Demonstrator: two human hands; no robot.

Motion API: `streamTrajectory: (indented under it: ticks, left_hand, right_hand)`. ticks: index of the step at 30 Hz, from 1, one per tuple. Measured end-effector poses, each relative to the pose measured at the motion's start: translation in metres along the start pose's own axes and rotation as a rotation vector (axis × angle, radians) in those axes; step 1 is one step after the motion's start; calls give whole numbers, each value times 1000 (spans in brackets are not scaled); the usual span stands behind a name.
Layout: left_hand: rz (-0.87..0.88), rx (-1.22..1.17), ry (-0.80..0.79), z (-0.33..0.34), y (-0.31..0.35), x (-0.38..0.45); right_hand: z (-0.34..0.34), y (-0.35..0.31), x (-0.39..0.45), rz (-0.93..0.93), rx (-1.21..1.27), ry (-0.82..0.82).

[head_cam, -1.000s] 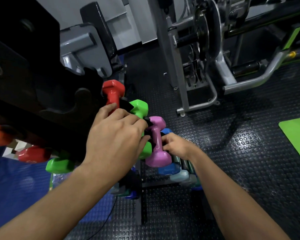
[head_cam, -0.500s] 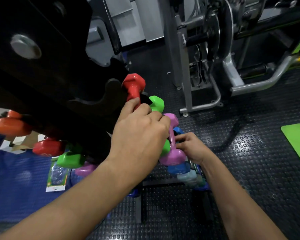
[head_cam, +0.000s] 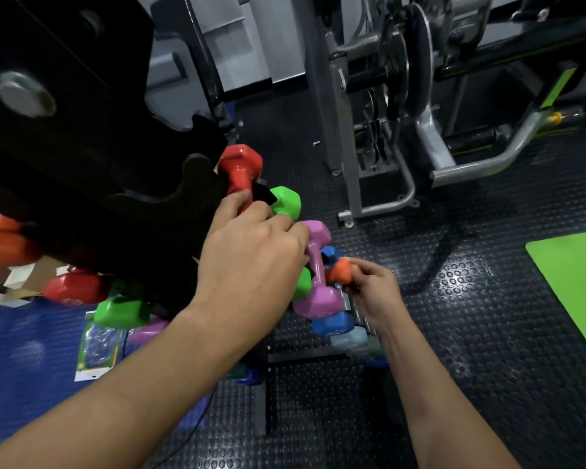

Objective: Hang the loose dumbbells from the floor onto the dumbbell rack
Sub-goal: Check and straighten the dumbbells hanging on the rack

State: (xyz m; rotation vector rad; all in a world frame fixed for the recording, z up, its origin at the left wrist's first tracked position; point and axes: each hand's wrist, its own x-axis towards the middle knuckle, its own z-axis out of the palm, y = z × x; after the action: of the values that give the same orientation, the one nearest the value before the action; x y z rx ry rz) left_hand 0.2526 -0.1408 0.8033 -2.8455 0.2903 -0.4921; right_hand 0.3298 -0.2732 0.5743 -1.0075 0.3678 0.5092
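Note:
A black dumbbell rack (head_cam: 170, 204) fills the left of the head view. On its right side hang a red dumbbell (head_cam: 239, 164), a green dumbbell (head_cam: 286, 201), a pink dumbbell (head_cam: 318, 299), and blue (head_cam: 332, 324) and pale blue ones below. My left hand (head_cam: 251, 262) lies over the rack's top arms. Its thumb and forefinger grip the red dumbbell's handle, and its fingers hide the green one's handle. My right hand (head_cam: 369, 289) pinches a small orange dumbbell (head_cam: 340, 270) just right of the pink dumbbell's handle.
Orange (head_cam: 4, 245), red (head_cam: 75, 289) and green (head_cam: 122, 311) dumbbells hang on the rack's left side. A blue mat (head_cam: 21, 360) lies at left and a green mat (head_cam: 575, 282) at right. A grey weight machine (head_cam: 396, 130) stands behind on black studded flooring (head_cam: 487, 333).
The orange dumbbell has come into sight in my right hand, lifted up beside the pink dumbbell's handle. My left hand keeps its hold at the rack's top.

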Motion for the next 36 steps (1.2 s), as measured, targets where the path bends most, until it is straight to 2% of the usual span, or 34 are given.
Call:
streamTrajectory:
  ticks: [2, 3, 5, 8, 10, 13, 17, 20, 23, 28, 31, 34, 36]
  left_hand:
    - [4, 15, -15, -1, 2, -2]
    - [11, 29, -10, 1, 2, -2]
    - [17, 45, -12, 2, 3, -2]
    - [31, 99, -75, -2, 7, 1]
    - [28, 147, -137, -6, 7, 0]
    - [61, 150, -204, -11, 20, 4]
    - [131, 66, -329, -1, 55, 12]
    - [78, 31, -462, 17, 69, 23]
    - [29, -3, -577, 40, 75, 32]
    - [-35, 98, -715, 74, 79, 32]
    - [-102, 42, -681, 78, 84, 37]
    - [-184, -146, -628, 71, 84, 41]
    - [-303, -314, -624, 64, 82, 42]
  right_hand:
    - [-19, 2, 6, 37, 101, 83]
    - [-26, 2, 6, 37, 110, 72]
    - [-30, -1, 5, 31, 22, -28]
    - [-24, -10, -2, 47, -34, -94]
    - [-18, -11, -3, 23, -162, -140]
    - [-13, -13, -10, -74, -398, -135]
    - [-9, -18, -24, -163, -456, -59]
    - [-17, -21, -33, -229, -401, 13]
    - [-32, -29, -40, -253, -238, 64]
    - [-44, -41, -45, -194, 122, 6]
    - [-48, -52, -43, -174, 246, -26]
    - [-48, -67, -47, -203, 204, -63]
    - [-45, -79, -51, -212, 168, -72]
